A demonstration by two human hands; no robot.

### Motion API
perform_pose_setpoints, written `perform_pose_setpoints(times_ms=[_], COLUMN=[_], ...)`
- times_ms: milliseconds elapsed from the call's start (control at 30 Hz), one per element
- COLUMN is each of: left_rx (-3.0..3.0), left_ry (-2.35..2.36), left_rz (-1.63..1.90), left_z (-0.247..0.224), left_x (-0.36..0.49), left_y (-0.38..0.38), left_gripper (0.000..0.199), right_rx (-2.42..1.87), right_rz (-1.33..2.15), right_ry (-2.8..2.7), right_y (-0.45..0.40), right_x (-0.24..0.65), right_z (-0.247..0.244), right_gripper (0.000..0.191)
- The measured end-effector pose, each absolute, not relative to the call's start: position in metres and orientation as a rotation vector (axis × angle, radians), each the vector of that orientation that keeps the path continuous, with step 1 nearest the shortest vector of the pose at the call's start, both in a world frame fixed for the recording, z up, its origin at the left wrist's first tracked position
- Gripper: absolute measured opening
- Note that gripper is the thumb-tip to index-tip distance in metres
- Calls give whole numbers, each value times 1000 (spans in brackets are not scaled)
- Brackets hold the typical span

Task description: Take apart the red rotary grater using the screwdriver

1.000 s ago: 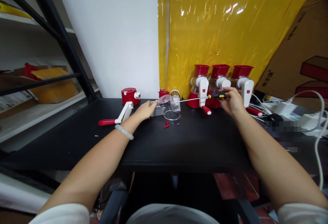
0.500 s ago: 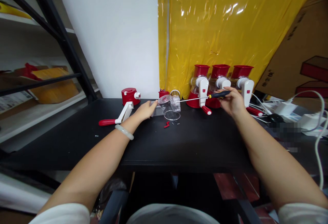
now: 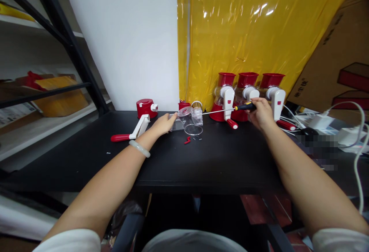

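My left hand (image 3: pixel 166 123) is closed on the left side of a clear plastic grater housing (image 3: pixel 192 120), which lies on the black table. In my right hand (image 3: pixel 261 113) is the black and yellow handle of a screwdriver (image 3: pixel 244 106). Its long thin shaft points left and reaches the clear housing; I cannot make out exactly where the tip ends. Just in front of the housing lie a small red plastic piece (image 3: pixel 187 140) and several tiny pins or screws (image 3: pixel 197 138).
Three red and white rotary graters (image 3: pixel 226 98) stand at the back right. A red grater part (image 3: pixel 145 108) and a white crank with red handle (image 3: pixel 135 133) are at left. White cables and adapters (image 3: pixel 319 121) crowd the right side. Shelving (image 3: pixel 63 40) rises on the left.
My right hand has shifted slightly on the screwdriver handle, its fingers now curled more around the end. The left hand and the housing stay in place.
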State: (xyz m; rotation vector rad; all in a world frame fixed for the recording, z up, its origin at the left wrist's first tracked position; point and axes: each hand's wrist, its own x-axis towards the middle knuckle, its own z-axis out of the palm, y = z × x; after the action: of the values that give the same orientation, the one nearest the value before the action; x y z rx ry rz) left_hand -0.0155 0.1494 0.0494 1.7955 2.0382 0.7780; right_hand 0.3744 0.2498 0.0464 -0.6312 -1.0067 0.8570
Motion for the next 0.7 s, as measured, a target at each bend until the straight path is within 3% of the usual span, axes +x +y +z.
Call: perform_pose_setpoints(times_ms=[700], left_rx=[1810], left_ry=[2043], left_rz=[806], left_z=[50], left_x=[-15], left_y=[147], left_gripper=[62], right_rx=[-573], right_rz=[994], right_ry=[-939], right_y=[229], right_x=[366], right_z=[57], right_gripper=[15])
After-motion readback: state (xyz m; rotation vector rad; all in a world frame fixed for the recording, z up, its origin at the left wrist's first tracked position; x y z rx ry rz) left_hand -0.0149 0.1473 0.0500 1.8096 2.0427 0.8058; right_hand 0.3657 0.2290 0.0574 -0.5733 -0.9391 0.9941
